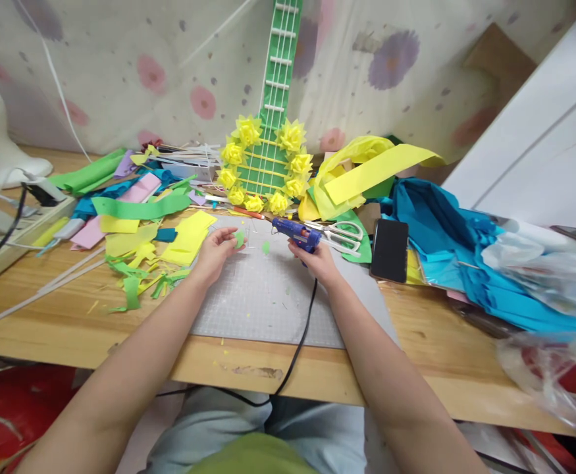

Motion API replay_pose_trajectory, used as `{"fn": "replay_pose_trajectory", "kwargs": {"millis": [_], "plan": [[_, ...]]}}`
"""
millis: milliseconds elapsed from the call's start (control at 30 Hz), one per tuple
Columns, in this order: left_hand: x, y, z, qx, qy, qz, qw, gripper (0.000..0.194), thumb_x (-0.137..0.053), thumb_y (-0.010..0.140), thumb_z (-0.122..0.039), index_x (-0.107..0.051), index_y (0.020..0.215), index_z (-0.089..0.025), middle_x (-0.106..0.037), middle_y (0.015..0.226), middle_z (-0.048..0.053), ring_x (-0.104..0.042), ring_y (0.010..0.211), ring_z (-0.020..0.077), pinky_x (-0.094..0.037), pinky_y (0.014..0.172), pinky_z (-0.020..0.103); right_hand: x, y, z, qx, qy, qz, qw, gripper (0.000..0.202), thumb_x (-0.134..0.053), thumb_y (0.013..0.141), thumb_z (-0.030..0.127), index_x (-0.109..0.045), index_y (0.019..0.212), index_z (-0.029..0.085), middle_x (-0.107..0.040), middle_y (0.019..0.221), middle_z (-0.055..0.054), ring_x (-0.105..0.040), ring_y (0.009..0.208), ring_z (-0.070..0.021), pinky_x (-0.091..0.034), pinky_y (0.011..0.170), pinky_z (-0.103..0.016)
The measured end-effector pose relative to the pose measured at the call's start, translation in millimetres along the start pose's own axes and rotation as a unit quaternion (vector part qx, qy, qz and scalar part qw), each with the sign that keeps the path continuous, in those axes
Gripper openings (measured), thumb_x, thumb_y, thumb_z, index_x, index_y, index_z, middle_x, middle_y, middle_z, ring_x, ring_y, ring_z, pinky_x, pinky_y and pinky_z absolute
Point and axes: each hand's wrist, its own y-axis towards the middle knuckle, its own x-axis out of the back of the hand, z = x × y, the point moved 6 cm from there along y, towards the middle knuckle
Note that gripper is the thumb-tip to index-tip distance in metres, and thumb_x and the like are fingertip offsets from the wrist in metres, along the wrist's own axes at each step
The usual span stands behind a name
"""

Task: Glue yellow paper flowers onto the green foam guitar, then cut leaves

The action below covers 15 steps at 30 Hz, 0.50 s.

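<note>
My right hand [317, 258] is wrapped round a blue glue gun [295, 232], its nozzle pointing left and its black cord [303, 329] hanging over the table's front edge. Between the fingertips of my left hand [217, 251] is a small green paper piece [239, 238]. A second green scrap [266, 247] lies on the grey cutting mat [262, 296] between my hands. Behind them a green paper guitar [266, 161] stands upright against the curtain, with yellow paper flowers [292, 135] around its body and white strings along its neck.
White-handled scissors [344, 237] and a black phone [389, 250] lie right of the mat. Blue paper [430, 217] and yellow strips [381, 172] are heaped behind. Paper scraps [189, 237] cover the left side, near a power strip [45, 214].
</note>
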Motion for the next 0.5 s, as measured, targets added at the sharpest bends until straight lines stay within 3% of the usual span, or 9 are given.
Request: {"fn": "replay_pose_trajectory", "kwargs": {"millis": [100, 267, 367, 500], "plan": [[-2.0, -0.4, -0.8, 0.023, -0.044, -0.001, 0.999, 0.025, -0.069, 0.054, -0.016, -0.063, 0.078, -0.015, -0.061, 0.079, 0.001, -0.060, 0.074, 0.0110, -0.049, 0.080, 0.031, 0.2, -0.2, 1.6, 0.012, 0.014, -0.010, 1.000, 0.041, -0.067, 0.061, 0.046, -0.068, 0.086, 0.013, -0.067, 0.075, -0.007, -0.057, 0.062, -0.0158, -0.044, 0.056, -0.029], [6.6, 4.4, -1.0, 0.022, -0.020, -0.030, 0.999, 0.023, -0.071, 0.053, -0.019, -0.064, 0.075, -0.016, -0.056, 0.070, -0.003, -0.048, 0.059, 0.0043, -0.039, 0.055, 0.017, -0.7, -1.2, 3.4, 0.019, 0.020, -0.016, 0.999, 0.042, -0.066, 0.062, 0.046, -0.067, 0.086, 0.013, -0.065, 0.072, -0.006, -0.054, 0.058, -0.0139, -0.042, 0.055, -0.028], [11.3, 4.9, -2.6, 0.003, -0.015, -0.056, 0.998, 0.023, -0.071, 0.051, -0.018, -0.060, 0.072, -0.016, -0.054, 0.066, -0.004, -0.047, 0.058, 0.0042, -0.036, 0.051, 0.016, -3.0, -1.7, 2.9, 0.013, 0.003, -0.008, 1.000, 0.044, -0.066, 0.063, 0.049, -0.068, 0.088, 0.013, -0.064, 0.072, -0.005, -0.055, 0.060, -0.0146, -0.043, 0.057, -0.028], [9.3, 0.6, -7.0, -0.035, 0.013, -0.077, 0.996, 0.027, -0.070, 0.052, -0.020, -0.053, 0.072, -0.016, -0.052, 0.065, -0.005, -0.052, 0.059, 0.0070, -0.045, 0.056, 0.020, -6.0, -3.7, 4.6, 0.012, -0.057, -0.010, 0.998, 0.041, -0.063, 0.064, 0.053, -0.067, 0.080, 0.015, -0.062, 0.067, -0.004, -0.056, 0.065, -0.0180, -0.044, 0.062, -0.031]]}}
